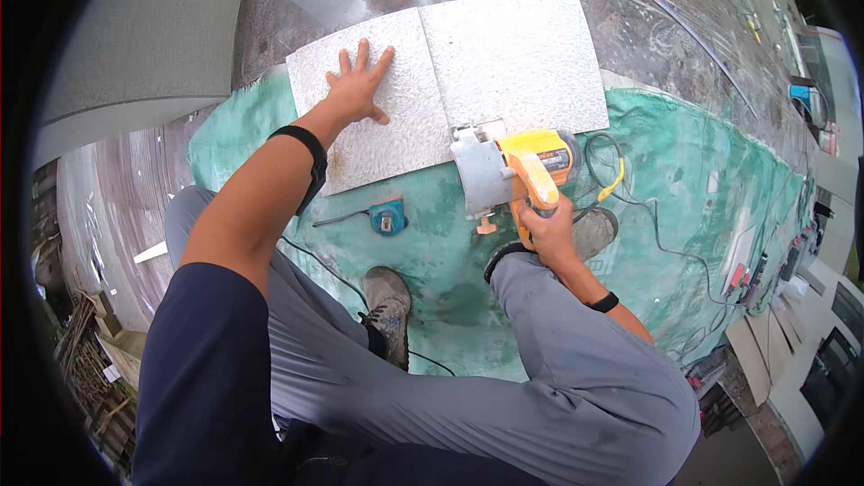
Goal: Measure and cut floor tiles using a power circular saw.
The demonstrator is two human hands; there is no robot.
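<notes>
My left hand (357,90) lies flat with fingers spread on the left part of a pale, rough-faced stone slab (515,54). A thin dark line runs across the slab from its far edge to its near edge. My right hand (551,230) is wrapped round the rear handle of a yellow circular saw (544,158) with a grey blade guard. The saw sits at the slab's near edge, where the dark line ends; its blade is hidden. Between my feet and the slab lies a teal tape measure (388,216).
Green sheeting (666,171) covers the ground under the slab. A black power cord (661,234) with a yellow section trails to the right. My shoes (388,301) stand on the sheeting. A long metal strip (675,13) lies at the far right, and a grey panel (144,27) stands far left.
</notes>
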